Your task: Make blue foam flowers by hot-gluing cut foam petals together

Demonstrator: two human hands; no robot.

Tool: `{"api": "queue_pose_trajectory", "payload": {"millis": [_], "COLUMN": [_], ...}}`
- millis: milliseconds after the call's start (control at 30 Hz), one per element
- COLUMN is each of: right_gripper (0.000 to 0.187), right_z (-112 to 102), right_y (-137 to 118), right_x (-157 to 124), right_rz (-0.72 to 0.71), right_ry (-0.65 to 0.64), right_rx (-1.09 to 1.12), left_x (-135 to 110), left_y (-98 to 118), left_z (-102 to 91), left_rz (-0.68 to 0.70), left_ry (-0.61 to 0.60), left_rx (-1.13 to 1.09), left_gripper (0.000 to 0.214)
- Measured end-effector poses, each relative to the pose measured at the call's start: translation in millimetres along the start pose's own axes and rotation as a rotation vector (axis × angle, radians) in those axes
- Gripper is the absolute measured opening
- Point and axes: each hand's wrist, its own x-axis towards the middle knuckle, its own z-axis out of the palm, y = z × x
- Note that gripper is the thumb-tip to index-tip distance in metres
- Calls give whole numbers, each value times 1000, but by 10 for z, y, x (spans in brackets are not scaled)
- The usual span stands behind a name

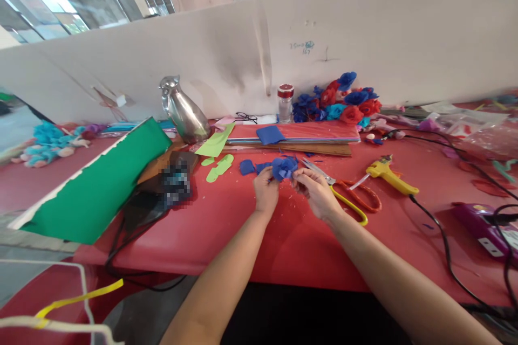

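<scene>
My left hand (266,192) and my right hand (317,190) meet over the red table (226,237), both pinched on a blue paper flower (284,166) held between the fingertips. Loose blue paper pieces (246,166) lie just left of the flower. Right beside my right hand lie scissors (351,194) with orange and yellow handles. A yellow glue gun (390,173) rests further right, its black cord trailing toward the table edge.
A heap of finished red and blue paper flowers (339,99) sits by the white partition, next to a red-lidded jar (285,102) and a metal jug (185,111). Green sheet (101,183), light green cutouts (219,167), stacked paper sheets (299,137) and a purple device (483,225) lie around.
</scene>
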Motion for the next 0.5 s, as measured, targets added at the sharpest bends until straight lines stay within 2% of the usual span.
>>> {"api": "queue_pose_trajectory", "payload": {"millis": [67,133,267,400,500], "right_gripper": [25,26,35,40,29], "right_z": [-10,-22,-49,-110,-218], "right_y": [20,49,85,6,-120], "right_x": [7,17,24,-54,-202], "right_rz": [-15,-40,-90,-156,-200], "right_ry": [19,36,69,39,-76], "right_rx": [-11,-34,-132,-369,-667], "left_x": [4,7,8,12,27], "left_y": [6,36,111,110,71], "left_z": [15,31,40,25,25], "left_rz": [-76,-142,-194,-227,-243], "left_ry": [38,88,134,138,134], "left_rx": [-29,-55,-74,-34,-33], "left_gripper": [10,16,26,25,24]}}
